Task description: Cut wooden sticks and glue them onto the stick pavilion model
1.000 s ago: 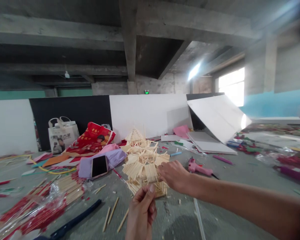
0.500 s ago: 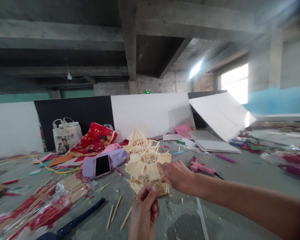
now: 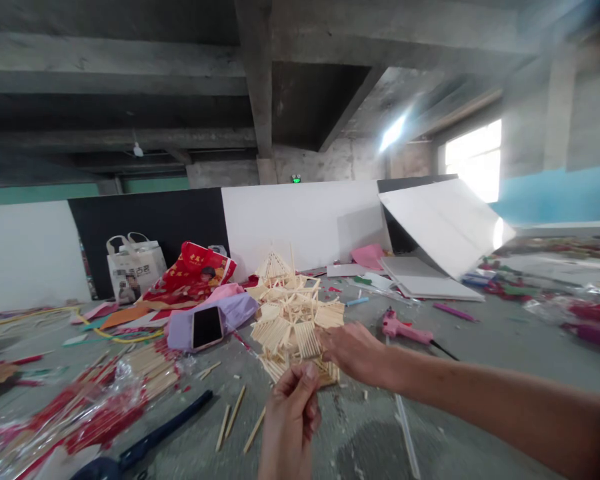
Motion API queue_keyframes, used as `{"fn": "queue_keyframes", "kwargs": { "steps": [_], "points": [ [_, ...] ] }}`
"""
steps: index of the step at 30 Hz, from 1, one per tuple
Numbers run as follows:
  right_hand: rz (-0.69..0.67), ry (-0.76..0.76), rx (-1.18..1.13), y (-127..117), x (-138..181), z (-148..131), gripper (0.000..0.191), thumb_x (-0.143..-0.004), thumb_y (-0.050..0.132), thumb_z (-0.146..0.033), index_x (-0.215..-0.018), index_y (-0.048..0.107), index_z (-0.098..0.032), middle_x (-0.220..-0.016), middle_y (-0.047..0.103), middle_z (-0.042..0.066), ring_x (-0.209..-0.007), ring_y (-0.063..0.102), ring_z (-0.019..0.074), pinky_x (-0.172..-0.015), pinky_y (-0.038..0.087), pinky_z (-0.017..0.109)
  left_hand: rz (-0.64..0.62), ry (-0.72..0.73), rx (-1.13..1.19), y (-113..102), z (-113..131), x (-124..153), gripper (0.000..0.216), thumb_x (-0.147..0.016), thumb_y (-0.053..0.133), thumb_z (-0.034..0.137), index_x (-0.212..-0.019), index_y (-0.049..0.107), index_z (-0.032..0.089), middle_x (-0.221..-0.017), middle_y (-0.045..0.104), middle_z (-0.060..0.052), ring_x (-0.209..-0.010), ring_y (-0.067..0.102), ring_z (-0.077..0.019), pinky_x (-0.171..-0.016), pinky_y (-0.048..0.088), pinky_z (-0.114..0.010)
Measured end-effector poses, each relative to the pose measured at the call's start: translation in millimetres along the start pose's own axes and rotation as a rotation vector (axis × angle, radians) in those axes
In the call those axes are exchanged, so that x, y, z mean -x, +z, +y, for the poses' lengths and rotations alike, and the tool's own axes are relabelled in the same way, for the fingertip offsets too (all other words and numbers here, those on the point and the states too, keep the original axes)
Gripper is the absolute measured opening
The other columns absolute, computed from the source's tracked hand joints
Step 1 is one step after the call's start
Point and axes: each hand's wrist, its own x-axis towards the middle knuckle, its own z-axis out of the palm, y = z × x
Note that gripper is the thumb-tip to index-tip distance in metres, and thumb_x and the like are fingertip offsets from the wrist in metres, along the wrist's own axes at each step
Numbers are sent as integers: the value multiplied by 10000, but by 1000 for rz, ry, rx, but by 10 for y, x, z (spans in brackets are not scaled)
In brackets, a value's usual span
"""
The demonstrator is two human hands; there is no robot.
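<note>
A tiered pagoda-like model (image 3: 307, 339) of pale wooden sticks stands in front of me, with a pointed top and slanted stick panels. Just before its lower front I hold my left hand (image 3: 293, 407), thumb pressed on curled fingers in a pinch; anything between them is hidden. My right hand (image 3: 353, 350) reaches in from the right, its fingers bent onto the edge of a front roof panel. Several loose sticks (image 3: 235, 412) lie left of my left hand. Right of the model rests a pink hot glue gun (image 3: 405, 329) with a dark cord.
A phone (image 3: 207, 327) leans on purple cloth at left, near a red bag (image 3: 190, 273) and a white tote bag (image 3: 136, 270). Bundled sticks in plastic (image 3: 130, 380) and a dark-blue handled tool (image 3: 167, 430) lie front left. White boards (image 3: 447, 227) stand back right; a clear rod (image 3: 407, 437) lies front right.
Both hands keep nearly the same place and pose at the model. The whole view has shifted very slightly; nothing is visibly taken up or let go.
</note>
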Motion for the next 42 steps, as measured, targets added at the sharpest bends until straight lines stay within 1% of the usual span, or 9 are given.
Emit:
{"fn": "queue_keyframes", "kwargs": {
  "steps": [4, 9, 12, 16, 24, 31, 38, 42],
  "points": [
    [9, -12, 1, 24, -4, -12, 228, -826, 427, -168, -1027, 528, -131, -837, 663, 94, -728, 625, 224, -517, 393, 248, -1, -11, -1, 9, 10, 12, 216, -691, 653, 302, -655, 495, 159, -487, 381, 84, -386, 250, -12, -360, 182, -141],
    [11, -15, -1, 28, -14, -20, 214, -831, 406, -170, -1002, 526, -127, -833, 662, 91, -722, 625, 233, -503, 392, 253, -4, -18, -9, 19, 12, 13, 206, -709, 633, 310, -669, 497, 162, -500, 396, 81, -385, 245, -12, -363, 166, -149],
    [8, -28, -4, 45, -28, -12, 210, -829, 417, -180, -1000, 525, -127, -835, 661, 95, -734, 624, 226, -517, 400, 249, -3, -21, -9, 21, 7, 20, 209, -706, 639, 308, -663, 497, 160, -498, 392, 81, -392, 249, -12, -369, 166, -149],
    [28, -31, -1, 65, -32, -7, 196, -849, 388, -174, -982, 529, -143, -827, 661, 92, -740, 624, 219, -525, 407, 250, -5, -27, -2, 18, 8, 29, 205, -702, 644, 305, -670, 504, 160, -496, 384, 81, -405, 267, -16, -376, 178, -145],
    [58, -47, 16, 96, -18, -3, 189, -845, 426, -181, -993, 523, -113, -799, 656, 97, -690, 623, 219, -502, 407, 249, -11, -37, -11, 22, 4, 24, 194, -711, 635, 301, -672, 502, 164, -500, 383, 81, -405, 270, -16, -373, 191, -143],
    [74, -20, 20, 87, -32, -27, 169, -841, 423, -160, -953, 536, -104, -790, 656, 97, -678, 624, 214, -496, 409, 250, -16, -25, -21, 25, -2, 22, 191, -722, 624, 301, -680, 502, 161, -500, 377, 81, -411, 280, -16, -371, 203, -141],
    [75, -44, 18, 103, -50, -16, 176, -835, 440, -168, -975, 534, -117, -791, 656, 82, -682, 625, 205, -493, 415, 248, -19, -14, -26, 20, -5, 44, 184, -724, 621, 303, -697, 514, 156, -514, 376, 78, -423, 287, -19, -372, 215, -141],
    [82, -43, 25, 126, -57, -8, 164, -832, 434, -160, -952, 535, -113, -781, 653, 81, -678, 623, 196, -507, 426, 241, -29, -21, -21, 13, -10, 52, 189, -722, 623, 305, -692, 509, 158, -513, 367, 78, -420, 276, -20, -370, 207, -142]
  ]
}}
